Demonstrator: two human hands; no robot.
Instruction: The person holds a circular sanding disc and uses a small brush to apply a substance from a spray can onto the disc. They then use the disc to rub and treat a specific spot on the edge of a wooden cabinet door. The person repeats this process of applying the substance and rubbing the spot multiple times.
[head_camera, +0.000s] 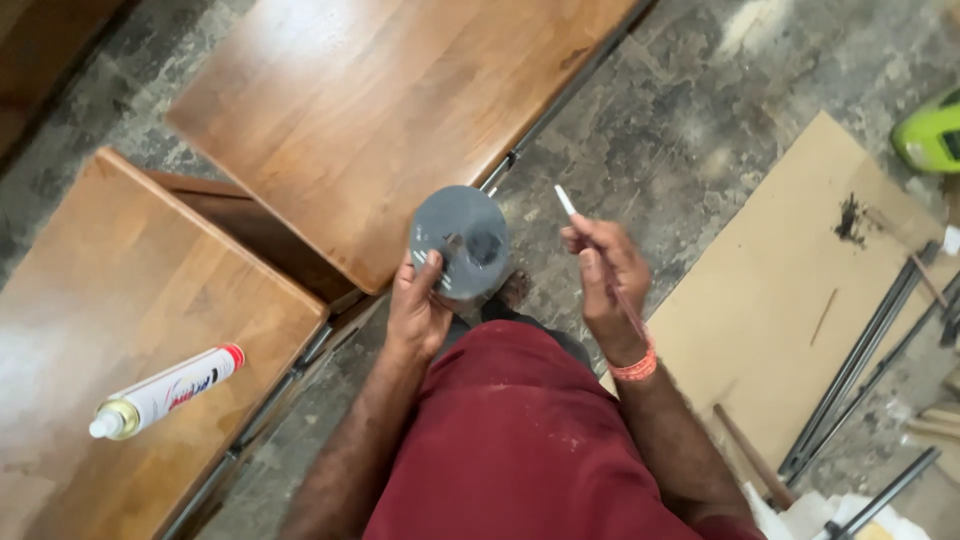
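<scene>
Left hand (418, 312) clamped on the rim of a small grey tin (460, 243), held tilted over the floor between the two wooden panels and my lap; contents hidden. I judge it rigid, light, maybe slick, best gripped round the wall. Right hand (608, 282) closed on a thin stick (568, 203). Spray can (165, 391) lies on the left panel (120, 290)

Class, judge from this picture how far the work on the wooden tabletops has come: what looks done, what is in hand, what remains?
Done: two wooden tabletops look glossy, and a spray can lies on the nearer one. In hand: the left hand holds a grey round tin; the right hand holds a thin brush just off it. Left: the brush touches no wood yet, so any touch-up is probably still ahead.
</scene>
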